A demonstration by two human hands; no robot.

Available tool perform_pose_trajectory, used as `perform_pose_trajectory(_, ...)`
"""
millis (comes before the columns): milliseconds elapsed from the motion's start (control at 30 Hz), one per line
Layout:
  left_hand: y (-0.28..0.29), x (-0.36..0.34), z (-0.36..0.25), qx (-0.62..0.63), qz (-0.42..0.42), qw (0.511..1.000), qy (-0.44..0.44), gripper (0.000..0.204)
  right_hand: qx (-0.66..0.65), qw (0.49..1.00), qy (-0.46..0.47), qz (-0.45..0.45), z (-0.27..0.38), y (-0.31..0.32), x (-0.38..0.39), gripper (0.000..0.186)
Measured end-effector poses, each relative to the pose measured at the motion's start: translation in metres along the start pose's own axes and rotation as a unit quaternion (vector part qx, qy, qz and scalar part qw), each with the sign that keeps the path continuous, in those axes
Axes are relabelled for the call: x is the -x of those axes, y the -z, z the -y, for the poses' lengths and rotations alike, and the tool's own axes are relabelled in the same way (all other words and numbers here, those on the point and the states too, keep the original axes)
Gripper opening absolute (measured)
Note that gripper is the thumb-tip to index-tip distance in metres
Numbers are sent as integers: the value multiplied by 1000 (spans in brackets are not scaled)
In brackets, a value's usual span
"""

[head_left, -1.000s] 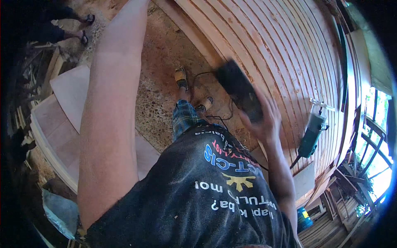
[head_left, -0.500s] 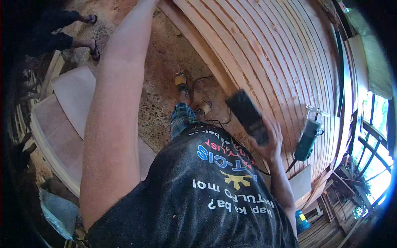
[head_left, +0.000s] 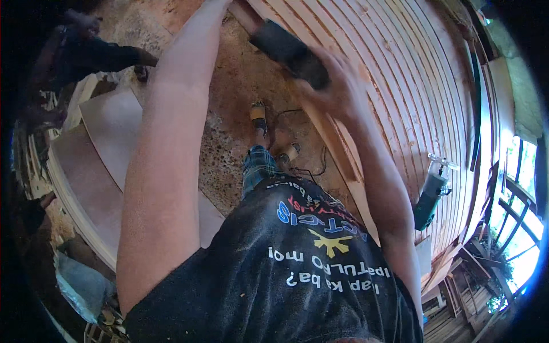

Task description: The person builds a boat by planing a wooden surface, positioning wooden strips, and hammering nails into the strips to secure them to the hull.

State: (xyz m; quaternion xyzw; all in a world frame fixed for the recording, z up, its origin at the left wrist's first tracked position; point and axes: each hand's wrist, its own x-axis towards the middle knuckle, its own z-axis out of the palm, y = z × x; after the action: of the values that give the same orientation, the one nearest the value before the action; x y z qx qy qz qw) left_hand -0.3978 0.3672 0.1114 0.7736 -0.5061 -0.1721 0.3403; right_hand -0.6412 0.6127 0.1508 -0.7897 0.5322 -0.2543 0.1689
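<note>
My right hand (head_left: 340, 86) is closed round the near end of a black rectangular block (head_left: 291, 51), blurred by motion; its exact kind does not show. It is held over the edge of a broad row of long, pale wooden strips (head_left: 394, 91); whether it touches them I cannot tell. My left forearm (head_left: 177, 114) stretches up past the upper edge of the picture, so the left hand is out of sight. On the strips to the right lies a green handheld power tool (head_left: 433, 194) with a flat plate at its far end.
Flat sheets of board (head_left: 86, 166) lie on the left, beside a crumpled plastic bag (head_left: 83, 286). Another person (head_left: 97, 54) is at the upper left. A dark cord (head_left: 323, 163) runs on the ground near my sandalled feet (head_left: 289, 151). Loose timber (head_left: 457, 291) stands at the lower right.
My right hand has carried the black block up and to the left, toward my left forearm. The other person at the upper left now appears bent lower. The power tool stays on the strips.
</note>
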Motion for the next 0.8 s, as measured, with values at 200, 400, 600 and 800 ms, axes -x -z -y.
perform_pose_trajectory(200, 27, -22, 32, -127, 31, 991, -20, 36, -4, 997, -38, 74, 2, 59, 169, 73)
perform_pose_trajectory(400, 5, -5, 9, -164, 45, 981, -97, 31, -1, 997, -75, 20, 19, 8, 23, 69)
perform_pose_trajectory(600, 25, 4, 8, 50, 135, 981, 133, 44, 10, 999, -46, 2, 18, -16, -26, 69)
perform_pose_trajectory(800, 82, 149, -4, 268, 248, 839, -403, 22, -18, 997, -67, 29, 14, -15, -25, 70)
